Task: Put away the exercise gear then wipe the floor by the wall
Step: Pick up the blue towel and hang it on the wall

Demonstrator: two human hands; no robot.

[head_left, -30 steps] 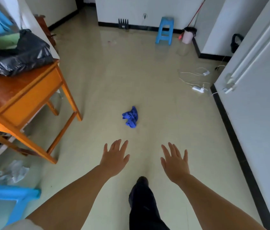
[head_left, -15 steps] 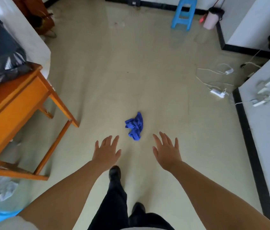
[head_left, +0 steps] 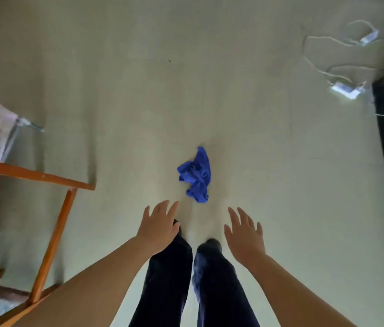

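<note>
Both bare arms reach forward; left hand (head_left: 158,228) and right hand (head_left: 245,234) hover palm-down, fingers (head_left: 233,214) straight and spread.

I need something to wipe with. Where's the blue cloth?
The blue cloth lies crumpled on the floor, just ahead of both open hands, right of the wooden table legs.

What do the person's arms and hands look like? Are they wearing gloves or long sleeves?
No gloves and no long sleeves. The left hand and the right hand are both bare, and the forearms are bare as far as the picture shows. I can see no rings, watch or bracelets. Below the hands, the person wears dark trousers and dark shoes.
</note>
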